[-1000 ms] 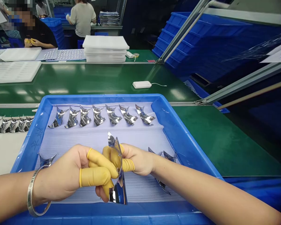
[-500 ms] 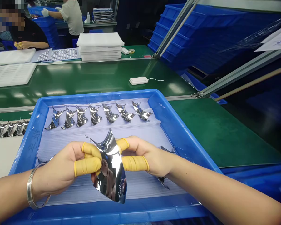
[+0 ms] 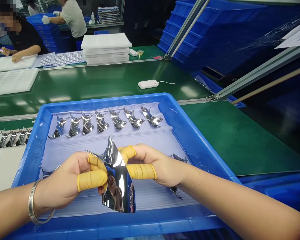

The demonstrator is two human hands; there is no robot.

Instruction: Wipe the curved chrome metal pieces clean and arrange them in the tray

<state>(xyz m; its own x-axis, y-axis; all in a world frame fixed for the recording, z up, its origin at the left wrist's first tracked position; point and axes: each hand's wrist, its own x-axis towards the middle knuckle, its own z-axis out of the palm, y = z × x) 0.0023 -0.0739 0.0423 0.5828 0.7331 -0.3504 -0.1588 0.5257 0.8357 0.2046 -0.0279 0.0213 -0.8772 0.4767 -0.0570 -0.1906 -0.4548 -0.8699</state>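
Both hands hold one shiny chrome curved part (image 3: 117, 186) over the near half of a blue tray (image 3: 190, 136). My left hand (image 3: 70, 181), with yellow finger cots and a silver bangle, pinches the part's left edge. My right hand (image 3: 152, 165), also in finger cots, grips its right edge. The part's mirror face is turned toward me. A row of several identical chrome parts (image 3: 101, 121) stands along the tray's far side on a ribbed white liner (image 3: 145, 140). Two more parts lie near my hands, one at the left (image 3: 47, 171) and one at the right (image 3: 178, 158).
More chrome parts (image 3: 7, 138) lie left of the tray on a white sheet. A green conveyor (image 3: 95, 81) carries a small white device (image 3: 148, 84), foam sheet stacks (image 3: 105, 48) and white trays (image 3: 12, 80). Two other people work at the back left. Blue crates (image 3: 215, 40) are stacked at right.
The held part has been rotated from edge-on to showing its mirror face toward me. Both hands stayed on it, and the view shifted slightly.
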